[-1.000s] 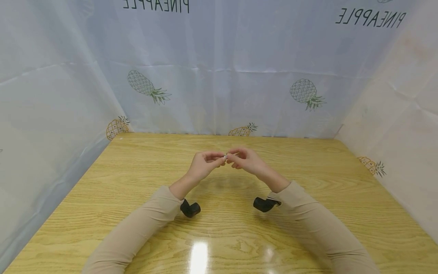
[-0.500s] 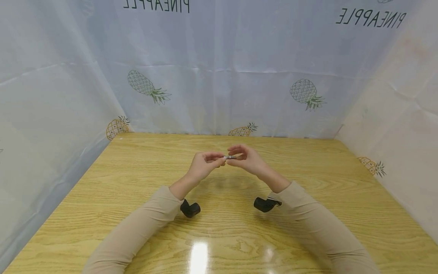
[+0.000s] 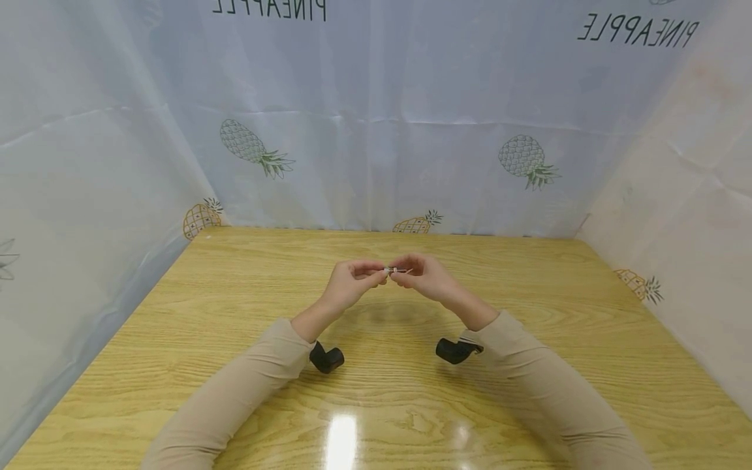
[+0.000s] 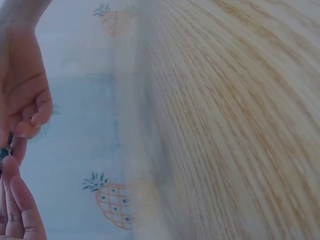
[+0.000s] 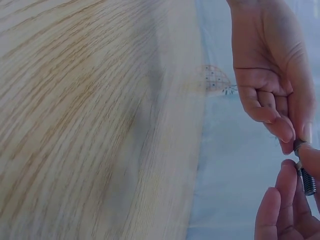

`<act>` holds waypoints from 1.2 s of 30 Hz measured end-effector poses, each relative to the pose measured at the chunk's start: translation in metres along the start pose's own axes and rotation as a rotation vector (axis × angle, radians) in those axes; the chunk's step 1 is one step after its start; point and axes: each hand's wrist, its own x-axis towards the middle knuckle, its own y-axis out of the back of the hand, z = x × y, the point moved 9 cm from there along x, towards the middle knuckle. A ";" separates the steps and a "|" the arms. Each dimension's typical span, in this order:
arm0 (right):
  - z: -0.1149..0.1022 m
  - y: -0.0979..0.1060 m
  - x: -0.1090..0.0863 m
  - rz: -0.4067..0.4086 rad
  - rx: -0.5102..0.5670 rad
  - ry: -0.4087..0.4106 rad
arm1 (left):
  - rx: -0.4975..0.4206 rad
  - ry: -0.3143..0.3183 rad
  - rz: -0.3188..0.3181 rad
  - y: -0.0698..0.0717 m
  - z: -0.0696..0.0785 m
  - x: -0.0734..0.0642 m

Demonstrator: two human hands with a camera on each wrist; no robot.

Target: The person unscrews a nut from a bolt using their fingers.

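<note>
Above the wooden table (image 3: 376,385), the left hand (image 3: 344,284) is pinching and the right hand (image 3: 431,277) is gripping 1 bolt (image 5: 309,183), which is lying sideways between their fingertips, its threaded end pointing toward the right palm.

The dark word "PINEAPPLE" (image 3: 270,8) stands on the far curtain (image 3: 376,78) at left, partly cut off, and a second "PINEAPPLE" (image 3: 638,31) at right.

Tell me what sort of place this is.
Probably an indoor booth or makeshift workspace: a wood-grain table is enclosed on three visible sides by pineapple-print curtains, and a bright reflection on the tabletop suggests overhead lighting.
</note>
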 end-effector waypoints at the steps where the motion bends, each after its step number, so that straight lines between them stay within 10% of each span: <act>1: -0.001 0.000 0.000 0.004 -0.001 0.015 | -0.003 0.000 0.000 0.000 0.000 0.000; 36: 0.004 0.001 0.000 0.012 0.014 -0.035 | 0.006 0.012 0.006 0.000 0.000 -0.001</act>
